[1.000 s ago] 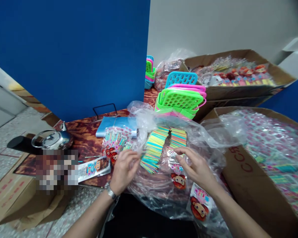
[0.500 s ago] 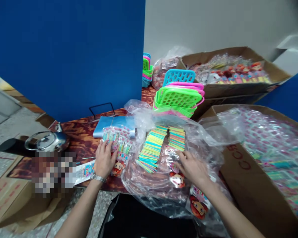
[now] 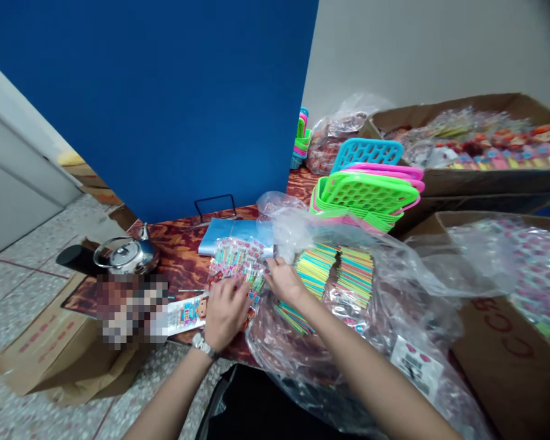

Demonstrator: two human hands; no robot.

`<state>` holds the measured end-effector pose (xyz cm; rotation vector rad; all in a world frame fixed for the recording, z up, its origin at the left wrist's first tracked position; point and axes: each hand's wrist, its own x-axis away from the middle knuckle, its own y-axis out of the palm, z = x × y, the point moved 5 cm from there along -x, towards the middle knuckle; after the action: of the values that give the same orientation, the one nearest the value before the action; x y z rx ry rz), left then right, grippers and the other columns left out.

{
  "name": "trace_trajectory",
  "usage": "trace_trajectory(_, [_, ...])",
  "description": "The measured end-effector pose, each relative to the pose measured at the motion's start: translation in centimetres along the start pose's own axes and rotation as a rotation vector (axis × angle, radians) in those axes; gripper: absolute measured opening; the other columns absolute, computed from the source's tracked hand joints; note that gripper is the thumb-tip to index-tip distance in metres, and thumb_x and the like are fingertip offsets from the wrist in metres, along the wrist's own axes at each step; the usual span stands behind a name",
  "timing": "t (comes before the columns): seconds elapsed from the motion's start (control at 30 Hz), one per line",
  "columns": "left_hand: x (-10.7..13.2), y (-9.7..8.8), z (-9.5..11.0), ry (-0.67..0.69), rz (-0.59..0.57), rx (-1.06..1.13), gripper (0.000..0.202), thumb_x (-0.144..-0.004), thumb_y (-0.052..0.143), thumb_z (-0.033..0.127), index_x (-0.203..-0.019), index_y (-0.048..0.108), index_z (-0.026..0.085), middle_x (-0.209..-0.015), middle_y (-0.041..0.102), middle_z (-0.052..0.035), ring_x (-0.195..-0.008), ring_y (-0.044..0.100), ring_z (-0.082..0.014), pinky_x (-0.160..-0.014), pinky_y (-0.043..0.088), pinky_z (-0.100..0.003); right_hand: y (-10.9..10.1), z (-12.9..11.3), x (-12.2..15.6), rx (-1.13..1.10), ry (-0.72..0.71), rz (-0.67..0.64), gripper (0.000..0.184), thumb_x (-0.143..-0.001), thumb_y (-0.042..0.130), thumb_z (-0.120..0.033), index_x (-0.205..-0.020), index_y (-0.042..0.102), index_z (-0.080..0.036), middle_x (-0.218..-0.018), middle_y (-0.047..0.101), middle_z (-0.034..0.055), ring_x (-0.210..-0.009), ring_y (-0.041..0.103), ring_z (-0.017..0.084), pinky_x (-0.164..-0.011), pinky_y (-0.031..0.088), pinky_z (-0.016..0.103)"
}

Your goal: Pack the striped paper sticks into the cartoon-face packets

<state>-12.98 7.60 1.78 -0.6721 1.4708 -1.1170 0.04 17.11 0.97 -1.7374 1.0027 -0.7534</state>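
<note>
A pile of clear printed packets (image 3: 238,253) with coloured sticks inside lies on the table. My left hand (image 3: 227,315), with a metal watch on the wrist, rests on the pile's near side, fingers bent over the packets. At the pile's right edge is my right hand (image 3: 286,282), its fingers drawn together; what is between them is hidden. Beneath and beside the right forearm, thin coloured sticks (image 3: 318,269) lie in rows on a large clear plastic bag (image 3: 297,360). A flat white printed packet (image 3: 183,315) lies left of my left hand.
Behind the packets is a blue plastic-covered stack (image 3: 215,237). Green, pink and blue baskets (image 3: 371,189) stand beyond the bag. Cardboard boxes (image 3: 490,366) of packets flank the right side. A metal kettle (image 3: 131,256) stands left; a blue panel (image 3: 165,110) rises behind.
My right hand has moved left, from beyond the sticks to the packet pile. My left hand stays on the pile, fingers more bent. The view has turned left.
</note>
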Motion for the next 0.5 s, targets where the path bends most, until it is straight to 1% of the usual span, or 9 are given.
trace_trajectory(0.07, [0.8,0.5,0.8,0.040,-0.081,-0.017,0.034,-0.081,0.055,0.029,-0.114,0.055,0.021,-0.106,0.058,-0.0116,-0.098,0.050,-0.0280,-0.083,0.041,-0.043,0.3,0.1,-0.5,0.006,-0.014,-0.012,0.025,-0.082,0.051,-0.027,-0.105,0.053,-0.017,-0.097,0.058,0.0102,-0.082,0.060,0.020,-0.071,0.044,0.029])
trace_trajectory(0.13, [1.3,1.2,0.9,0.026,-0.123,-0.044,0.034,-0.080,0.057,0.030,-0.113,0.056,0.021,-0.104,0.059,-0.0110,-0.094,0.050,-0.0276,-0.079,0.042,-0.043,0.6,0.1,-0.6,0.006,-0.025,-0.012,0.020,-0.084,0.049,-0.027,-0.101,0.054,-0.018,-0.094,0.059,0.0077,-0.082,0.060,0.018,-0.072,0.043,0.027])
trace_trajectory(0.2, [1.6,1.7,0.8,0.007,-0.126,-0.069,0.035,-0.079,0.058,0.030,-0.113,0.056,0.021,-0.104,0.059,-0.0107,-0.092,0.050,-0.0268,-0.078,0.041,-0.042,0.8,0.0,-0.4,0.005,-0.028,0.003,0.018,-0.087,0.044,-0.026,-0.100,0.055,-0.020,-0.095,0.059,0.0066,-0.081,0.059,0.017,-0.071,0.043,0.026])
trace_trajectory(0.3, [1.8,2.2,0.7,0.001,-0.111,-0.096,0.036,-0.080,0.058,0.029,-0.115,0.055,0.021,-0.107,0.059,-0.0106,-0.092,0.051,-0.0259,-0.080,0.040,-0.042,0.9,-0.2,0.1,0.004,-0.029,0.031,0.022,-0.090,0.036,-0.025,-0.097,0.056,-0.020,-0.097,0.057,0.0071,-0.079,0.059,0.016,-0.068,0.042,0.025])
trace_trajectory(0.4, [2.0,2.5,0.6,-0.004,-0.101,-0.101,0.036,-0.080,0.058,0.029,-0.115,0.054,0.021,-0.107,0.059,-0.0106,-0.091,0.051,-0.0249,-0.080,0.040,-0.042,0.8,-0.4,0.4,-0.012,-0.024,0.054,0.022,-0.090,0.036,-0.025,-0.093,0.057,-0.020,-0.094,0.058,0.0068,-0.077,0.059,0.016,-0.067,0.041,0.025])
trace_trajectory(0.5, [2.1,2.6,0.6,-0.013,-0.096,-0.098,0.036,-0.080,0.058,0.029,-0.115,0.054,0.022,-0.108,0.059,-0.0103,-0.091,0.051,-0.0248,-0.080,0.040,-0.041,0.6,-0.3,0.1,-0.048,-0.013,0.067,0.018,-0.088,0.040,-0.026,-0.088,0.057,-0.019,-0.088,0.060,0.0052,-0.077,0.058,0.015,-0.069,0.040,0.024])
